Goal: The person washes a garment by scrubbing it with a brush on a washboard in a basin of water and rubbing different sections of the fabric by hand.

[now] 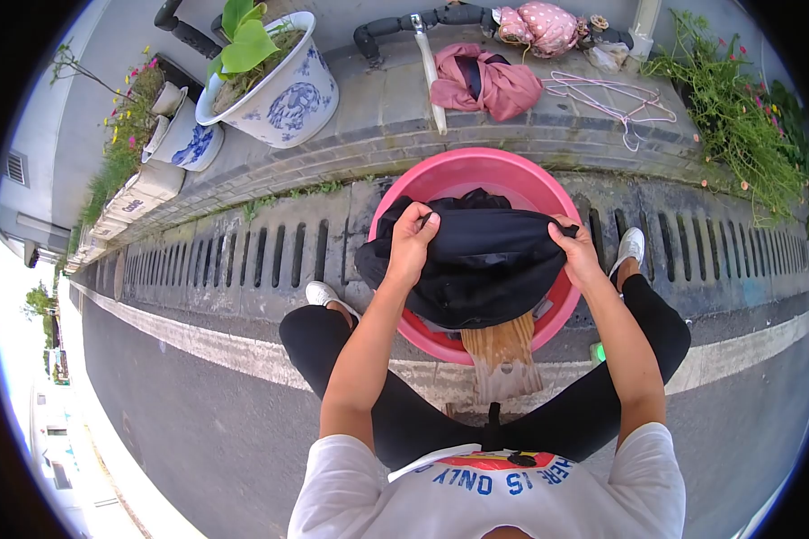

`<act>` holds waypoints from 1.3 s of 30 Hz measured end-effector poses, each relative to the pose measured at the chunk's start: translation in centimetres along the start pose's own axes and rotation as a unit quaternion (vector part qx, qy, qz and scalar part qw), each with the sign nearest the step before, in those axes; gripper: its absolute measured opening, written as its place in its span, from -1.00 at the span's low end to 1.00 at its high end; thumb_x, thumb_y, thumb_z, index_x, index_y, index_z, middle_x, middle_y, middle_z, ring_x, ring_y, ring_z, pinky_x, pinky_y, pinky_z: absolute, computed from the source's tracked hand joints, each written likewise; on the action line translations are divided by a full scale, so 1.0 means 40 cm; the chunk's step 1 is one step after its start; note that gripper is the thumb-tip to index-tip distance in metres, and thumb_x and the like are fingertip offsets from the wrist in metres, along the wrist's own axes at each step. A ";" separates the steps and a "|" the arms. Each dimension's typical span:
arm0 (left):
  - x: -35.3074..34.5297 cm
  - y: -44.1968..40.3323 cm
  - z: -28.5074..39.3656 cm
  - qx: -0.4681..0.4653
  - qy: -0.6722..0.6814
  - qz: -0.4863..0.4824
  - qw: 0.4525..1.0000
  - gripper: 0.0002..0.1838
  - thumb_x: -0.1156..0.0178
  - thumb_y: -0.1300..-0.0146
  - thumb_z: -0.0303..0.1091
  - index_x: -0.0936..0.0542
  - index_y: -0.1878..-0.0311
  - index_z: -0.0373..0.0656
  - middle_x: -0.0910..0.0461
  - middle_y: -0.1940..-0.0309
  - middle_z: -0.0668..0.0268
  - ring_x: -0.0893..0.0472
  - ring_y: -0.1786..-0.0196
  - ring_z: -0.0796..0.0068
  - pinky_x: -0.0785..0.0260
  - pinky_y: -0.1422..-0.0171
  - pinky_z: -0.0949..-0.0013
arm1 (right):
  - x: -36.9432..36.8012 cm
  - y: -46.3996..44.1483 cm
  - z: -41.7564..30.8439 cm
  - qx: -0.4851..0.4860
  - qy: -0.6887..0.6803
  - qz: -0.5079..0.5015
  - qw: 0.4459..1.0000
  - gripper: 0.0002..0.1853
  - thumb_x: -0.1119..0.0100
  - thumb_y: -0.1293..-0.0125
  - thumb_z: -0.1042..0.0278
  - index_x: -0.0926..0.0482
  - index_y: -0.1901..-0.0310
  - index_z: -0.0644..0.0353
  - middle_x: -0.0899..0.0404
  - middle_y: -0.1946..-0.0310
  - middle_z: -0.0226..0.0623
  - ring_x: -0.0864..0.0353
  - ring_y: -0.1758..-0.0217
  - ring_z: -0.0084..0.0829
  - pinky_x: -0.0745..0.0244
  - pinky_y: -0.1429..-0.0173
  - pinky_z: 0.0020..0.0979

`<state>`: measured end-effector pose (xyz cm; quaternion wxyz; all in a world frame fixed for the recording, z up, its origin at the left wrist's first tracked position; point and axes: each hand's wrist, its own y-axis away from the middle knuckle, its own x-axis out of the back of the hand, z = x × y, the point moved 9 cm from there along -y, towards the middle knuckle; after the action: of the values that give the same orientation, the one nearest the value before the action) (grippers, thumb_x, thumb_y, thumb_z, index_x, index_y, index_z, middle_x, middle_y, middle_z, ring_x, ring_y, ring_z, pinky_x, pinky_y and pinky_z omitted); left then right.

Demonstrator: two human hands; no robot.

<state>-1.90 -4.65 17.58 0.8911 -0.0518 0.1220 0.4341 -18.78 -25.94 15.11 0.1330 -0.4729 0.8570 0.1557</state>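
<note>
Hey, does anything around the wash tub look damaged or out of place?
Yes, slightly. The washboard looks worn: its lower end is pale and blotchy, unlike the browner wood above. The black cloth also hangs over the left rim of the pink tub.

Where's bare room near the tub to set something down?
Free: ledge between the large pot and pale stick; drain grating left of the tub, beyond the left shoe; asphalt past the white line. Crowded: the tub, with black cloth gripped by left hand and right hand, plus washboard; ledge around the pink cloth.
</note>
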 end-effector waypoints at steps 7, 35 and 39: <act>0.001 -0.005 -0.008 -0.008 -0.013 -0.010 1.000 -0.91 -0.10 -0.34 -0.48 -0.43 0.31 -0.13 -0.42 0.47 0.56 -0.36 0.40 0.81 -0.23 0.26 0.64 | 0.022 -0.007 0.037 -0.011 -0.032 0.000 0.999 -0.90 -0.21 -0.31 0.31 -0.60 0.25 0.13 -0.60 0.32 -0.53 -0.54 0.25 -0.65 -0.39 0.07 -0.56; -0.124 0.065 -0.035 0.058 -0.085 -0.186 0.977 -0.91 -0.17 -0.29 -0.48 -0.44 0.28 -0.19 -0.46 0.43 0.52 -0.45 0.30 0.77 -0.33 0.17 0.59 | -0.157 0.030 0.052 -0.108 0.213 -0.251 0.938 -0.73 -0.13 -0.37 0.15 -0.57 0.18 0.23 -0.52 0.30 -0.57 -0.42 0.18 -0.69 -0.34 0.03 -0.53; -0.114 0.071 -0.001 -0.032 -0.382 -0.204 0.901 -0.74 -0.32 -0.09 -0.41 -0.49 0.19 -0.25 -0.55 0.43 0.23 -0.60 0.23 0.36 -0.40 0.12 0.33 | -0.130 0.007 -0.011 -0.042 0.151 -0.152 0.976 -0.77 -0.08 -0.41 0.20 -0.53 0.29 0.19 -0.42 0.38 -0.66 -0.34 0.26 -0.76 -0.27 0.09 -0.60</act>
<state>-6.85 -6.39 18.78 0.9363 0.0658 -0.2548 0.2326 -16.34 -21.96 17.50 0.0040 -0.6212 0.7777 0.0962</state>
